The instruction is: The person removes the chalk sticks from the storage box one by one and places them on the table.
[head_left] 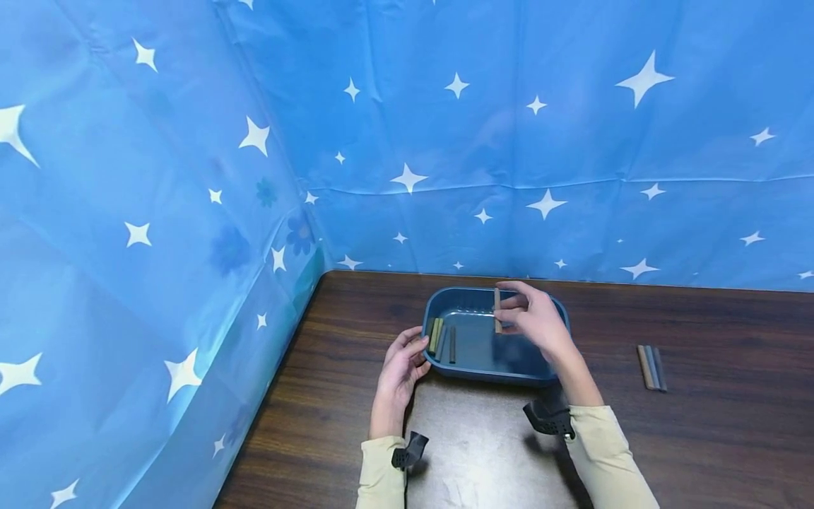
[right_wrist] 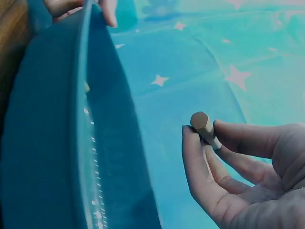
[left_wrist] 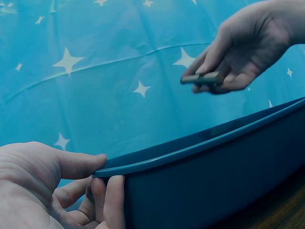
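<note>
A dark blue rectangular tub (head_left: 490,375) stands on the table. My left hand (head_left: 399,367) grips its left end, thumb over the rim and fingers underneath, as the left wrist view shows. Above the tub's right half, my right hand (head_left: 539,318) pinches a short tan stick (head_left: 498,311) between thumb and fingers. In the right wrist view the tan stick (right_wrist: 201,121) shows a flat round end. Inside the tub at the left lie yellow-green sticks (head_left: 435,336), a grey-blue stick (head_left: 441,343) and a dark brown stick (head_left: 452,345).
To the right of the tub, a tan stick (head_left: 645,367) and darker grey-blue sticks (head_left: 656,367) lie side by side on the dark wooden table (head_left: 731,424). A blue curtain with white stars (head_left: 477,141) hangs along the table's back and left edges.
</note>
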Tool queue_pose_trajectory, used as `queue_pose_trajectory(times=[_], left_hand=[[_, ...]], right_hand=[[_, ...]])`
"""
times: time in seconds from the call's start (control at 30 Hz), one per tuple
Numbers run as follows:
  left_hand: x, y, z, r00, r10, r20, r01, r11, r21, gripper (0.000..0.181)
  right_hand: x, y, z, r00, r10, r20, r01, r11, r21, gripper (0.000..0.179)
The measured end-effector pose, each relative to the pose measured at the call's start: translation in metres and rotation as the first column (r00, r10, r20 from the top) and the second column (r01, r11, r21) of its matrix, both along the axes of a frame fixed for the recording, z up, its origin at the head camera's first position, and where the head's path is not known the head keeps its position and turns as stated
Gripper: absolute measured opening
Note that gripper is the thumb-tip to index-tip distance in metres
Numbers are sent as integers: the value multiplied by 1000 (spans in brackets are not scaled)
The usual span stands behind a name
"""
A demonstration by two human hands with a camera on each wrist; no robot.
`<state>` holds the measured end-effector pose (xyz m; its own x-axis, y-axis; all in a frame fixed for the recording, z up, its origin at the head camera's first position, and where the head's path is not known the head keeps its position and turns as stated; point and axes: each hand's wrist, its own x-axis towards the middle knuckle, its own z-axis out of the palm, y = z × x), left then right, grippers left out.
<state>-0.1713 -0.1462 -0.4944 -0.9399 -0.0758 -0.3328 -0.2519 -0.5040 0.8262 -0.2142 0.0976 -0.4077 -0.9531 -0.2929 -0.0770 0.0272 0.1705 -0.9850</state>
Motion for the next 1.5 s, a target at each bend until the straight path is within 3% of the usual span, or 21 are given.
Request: queue_pose_trajectory(times=[0.37, 0.63, 0.83, 1.1, 1.4, 1.5], left_hand=[[1, -1, 1, 1000, 12, 15, -12, 1000, -4, 23], [3, -3, 0, 1000, 9, 2, -9, 1000, -11, 27], [2, -1, 0, 1000, 15, 17, -15, 1000, 1, 24], [0, 0, -3, 1000, 13, 11, -13, 1000, 9, 24], [1, 1, 1, 1000, 2, 0, -2, 1000, 0, 21], [0, 3, 1, 1000, 0, 3, 0, 1000, -1, 21]], right_hand=[[7, 43, 17, 998, -43, -50, 44, 999, 18, 52], [11, 75, 23, 990, -131, -44, 131, 991, 19, 55], [15, 90, 20, 984, -173, -45, 176, 982, 73, 58], [23, 116, 12, 977, -212, -29, 213, 977, 22, 61], [30, 147, 4, 960, -278, -24, 278, 961, 12, 62], [33, 157, 2, 954, -299, 2, 299, 953, -47, 62]])
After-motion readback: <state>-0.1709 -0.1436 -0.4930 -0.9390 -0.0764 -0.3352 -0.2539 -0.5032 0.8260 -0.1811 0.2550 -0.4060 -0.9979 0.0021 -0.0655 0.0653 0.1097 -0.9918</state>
